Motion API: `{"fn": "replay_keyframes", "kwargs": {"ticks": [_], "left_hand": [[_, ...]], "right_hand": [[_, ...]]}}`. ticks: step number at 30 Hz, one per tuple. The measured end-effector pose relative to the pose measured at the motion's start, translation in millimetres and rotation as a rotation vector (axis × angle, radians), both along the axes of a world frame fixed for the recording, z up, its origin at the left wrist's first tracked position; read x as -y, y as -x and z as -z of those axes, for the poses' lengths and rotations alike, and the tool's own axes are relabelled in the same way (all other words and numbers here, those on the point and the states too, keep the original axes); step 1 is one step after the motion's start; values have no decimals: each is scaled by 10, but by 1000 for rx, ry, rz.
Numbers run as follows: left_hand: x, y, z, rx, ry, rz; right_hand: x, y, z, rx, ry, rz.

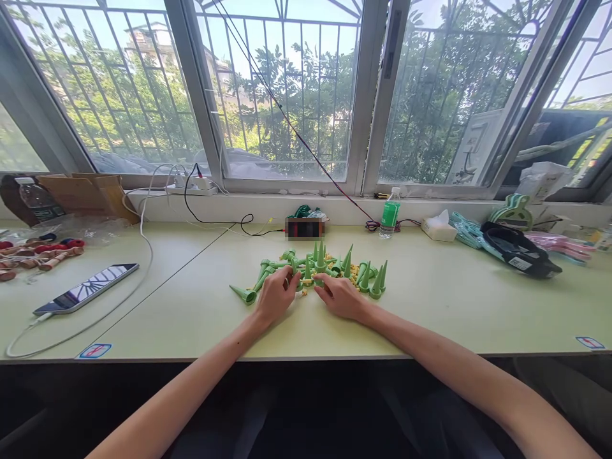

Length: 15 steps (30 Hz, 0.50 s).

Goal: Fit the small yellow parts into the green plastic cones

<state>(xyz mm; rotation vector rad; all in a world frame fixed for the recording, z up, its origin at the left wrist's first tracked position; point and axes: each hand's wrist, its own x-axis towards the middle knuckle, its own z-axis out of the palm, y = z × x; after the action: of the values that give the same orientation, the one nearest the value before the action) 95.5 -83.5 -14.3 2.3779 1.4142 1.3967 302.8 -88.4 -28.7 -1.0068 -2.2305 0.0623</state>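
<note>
A heap of hollow green plastic spikes, cone-shaped with wide collars, lies on the table in front of me. Several stand point up; others lie on their sides. Small yellow pieces are scattered among them. My left hand is closed at the heap's near left edge, thumb and fingers around a green spike. Close by, my right hand has its fingers curled, the index fingertip beside an upright spike with a yellow part at its base. Whatever lies under those fingers is hidden. One spike lies apart on the left.
A charging phone with a white cable lies left, near wooden pieces. Behind the heap sits a small dark box with a blurred face. A green-labelled bottle, tissue pack and black strap-like item stand right. Windows line the back.
</note>
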Motion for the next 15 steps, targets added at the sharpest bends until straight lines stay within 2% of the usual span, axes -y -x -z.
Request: {"fn": "replay_keyframes", "kwargs": {"ticks": [4, 15], "left_hand": [[-10, 12, 9, -41, 21, -26], [30, -8, -1, -121, 37, 58]], "right_hand": [[6, 4, -16, 15, 19, -6], [-8, 6, -17, 114, 14, 10]]}}
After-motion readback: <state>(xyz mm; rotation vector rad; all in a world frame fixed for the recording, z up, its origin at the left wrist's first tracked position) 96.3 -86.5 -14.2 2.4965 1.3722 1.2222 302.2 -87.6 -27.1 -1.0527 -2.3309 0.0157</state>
